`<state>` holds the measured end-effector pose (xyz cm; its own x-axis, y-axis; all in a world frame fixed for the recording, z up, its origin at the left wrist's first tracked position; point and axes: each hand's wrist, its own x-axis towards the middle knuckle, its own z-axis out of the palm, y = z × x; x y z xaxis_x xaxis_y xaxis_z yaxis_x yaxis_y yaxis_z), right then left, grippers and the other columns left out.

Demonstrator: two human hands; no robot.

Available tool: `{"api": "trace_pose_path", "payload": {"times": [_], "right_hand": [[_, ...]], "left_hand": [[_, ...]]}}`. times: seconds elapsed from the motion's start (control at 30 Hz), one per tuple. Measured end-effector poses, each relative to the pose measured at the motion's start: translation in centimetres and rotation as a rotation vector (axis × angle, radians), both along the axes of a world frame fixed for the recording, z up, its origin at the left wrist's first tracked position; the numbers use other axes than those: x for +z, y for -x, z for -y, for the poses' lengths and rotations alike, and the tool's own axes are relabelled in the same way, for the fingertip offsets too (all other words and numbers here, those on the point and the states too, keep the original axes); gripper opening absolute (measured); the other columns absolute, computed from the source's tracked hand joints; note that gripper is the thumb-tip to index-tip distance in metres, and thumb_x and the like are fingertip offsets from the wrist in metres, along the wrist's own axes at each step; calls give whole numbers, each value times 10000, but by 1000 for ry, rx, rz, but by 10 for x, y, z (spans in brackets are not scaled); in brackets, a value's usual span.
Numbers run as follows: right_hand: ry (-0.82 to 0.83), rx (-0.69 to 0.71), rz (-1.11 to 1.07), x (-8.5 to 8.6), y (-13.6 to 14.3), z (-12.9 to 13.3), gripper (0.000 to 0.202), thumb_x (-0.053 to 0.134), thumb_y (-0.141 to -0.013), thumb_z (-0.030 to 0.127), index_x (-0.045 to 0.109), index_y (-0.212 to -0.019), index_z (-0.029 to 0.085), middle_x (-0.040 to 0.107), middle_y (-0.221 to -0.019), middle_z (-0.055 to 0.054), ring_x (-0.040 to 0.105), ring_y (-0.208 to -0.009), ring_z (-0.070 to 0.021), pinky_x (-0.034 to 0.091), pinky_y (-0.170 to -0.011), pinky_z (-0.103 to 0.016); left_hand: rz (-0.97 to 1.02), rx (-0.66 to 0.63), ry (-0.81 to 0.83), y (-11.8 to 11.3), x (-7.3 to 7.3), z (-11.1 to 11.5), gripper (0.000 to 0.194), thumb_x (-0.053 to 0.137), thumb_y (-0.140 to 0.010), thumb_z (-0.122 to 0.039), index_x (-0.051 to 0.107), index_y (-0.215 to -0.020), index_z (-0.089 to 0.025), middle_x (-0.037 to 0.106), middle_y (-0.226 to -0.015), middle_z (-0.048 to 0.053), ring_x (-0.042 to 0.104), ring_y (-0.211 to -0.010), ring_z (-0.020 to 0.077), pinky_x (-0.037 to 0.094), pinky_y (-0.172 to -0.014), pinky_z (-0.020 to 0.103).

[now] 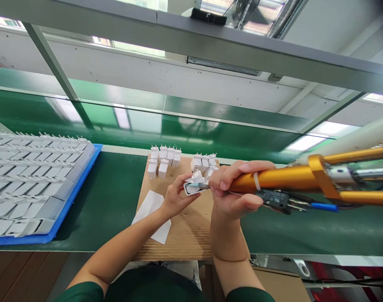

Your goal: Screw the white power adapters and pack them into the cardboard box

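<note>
My left hand [173, 202] pinches a small white plug-adapter housing [188, 191] over a cardboard sheet [194, 235]. The dark open side of the housing faces up toward the tool. Wrapped around an orange rod-shaped tool [282, 178] is my right hand [230, 188]. The tool's pale narrow tip [197, 184] reaches into or just over the housing's opening; which one I cannot tell. A black switch [274, 199] with wires is fixed under the tool. Behind my hands stand two groups of white plug adapters, one at left [162, 161], one at right [204, 160].
A blue tray [74, 201] full of white adapters in rows lies at left on the green bench [115, 193]. White paper [149, 207] rests on the cardboard, beside my left forearm. A grey metal frame [178, 29] crosses overhead. The tool's orange bars extend to the right edge.
</note>
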<state>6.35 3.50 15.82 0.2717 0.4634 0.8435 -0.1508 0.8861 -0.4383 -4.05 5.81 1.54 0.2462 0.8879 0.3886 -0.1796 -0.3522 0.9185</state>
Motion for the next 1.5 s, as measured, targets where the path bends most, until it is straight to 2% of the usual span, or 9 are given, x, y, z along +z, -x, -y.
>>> {"api": "trace_pose_path", "payload": {"times": [0.2, 0.4, 0.83, 1.07, 1.23, 1.37, 1.5], "right_hand": [[7, -75, 18, 2, 2, 0, 392, 662, -817, 606, 553, -974, 265, 476, -549, 102, 339, -320, -56, 378, -306, -185], [2, -78, 11, 2, 2, -1, 387, 670, -809, 606, 566, -966, 267, 471, -544, 101, 315, -315, -55, 364, -293, -185], [-47, 40, -22, 4, 2, -1, 361, 716, -819, 497, 604, -1015, 215, 522, -598, 82, 415, -363, -57, 391, -331, -187], [-13, -45, 8, 5, 2, 0, 367, 692, -813, 557, 590, -993, 253, 496, -564, 90, 369, -325, -63, 390, -305, -196], [-60, -64, 11, 1, -1, -5, 441, 671, -778, 647, 609, -1016, 281, 483, -524, 83, 300, -288, -72, 323, -247, -214], [-61, -48, 15, -3, -4, -7, 496, 670, -752, 681, 607, -1040, 282, 500, -544, 73, 309, -297, -78, 332, -252, -228], [-81, -19, 9, -3, -5, -8, 492, 678, -756, 664, 608, -1043, 271, 504, -563, 77, 333, -310, -73, 349, -269, -224]], "left_hand": [[-34, 26, -47, 2, 2, 0, 608, 809, -749, -397, 561, -1282, -240, 688, -1134, 69, 674, -916, 176, 566, -813, 289], [-84, 57, -75, 4, 0, -1, 602, 799, -760, -402, 571, -1296, -249, 692, -1106, 63, 674, -900, 177, 563, -795, 287], [-93, 73, -111, 8, 7, 2, 554, 780, -780, -306, 567, -1286, -233, 682, -1143, 68, 684, -1002, 199, 575, -879, 304], [-140, 88, -87, 10, 14, 6, 539, 775, -779, -300, 572, -1273, -227, 684, -1141, 69, 692, -967, 191, 587, -851, 299], [-160, 93, -77, 11, 16, 6, 545, 775, -773, -295, 572, -1273, -217, 692, -1134, 74, 693, -955, 197, 579, -850, 310], [-181, 101, -81, 14, 18, 3, 560, 779, -762, -317, 578, -1271, -202, 685, -1162, 92, 680, -1019, 230, 553, -927, 355], [-244, 39, -2, 21, 18, -9, 583, 790, -742, -337, 592, -1273, -201, 692, -1152, 95, 662, -1022, 243, 537, -903, 366]]}}
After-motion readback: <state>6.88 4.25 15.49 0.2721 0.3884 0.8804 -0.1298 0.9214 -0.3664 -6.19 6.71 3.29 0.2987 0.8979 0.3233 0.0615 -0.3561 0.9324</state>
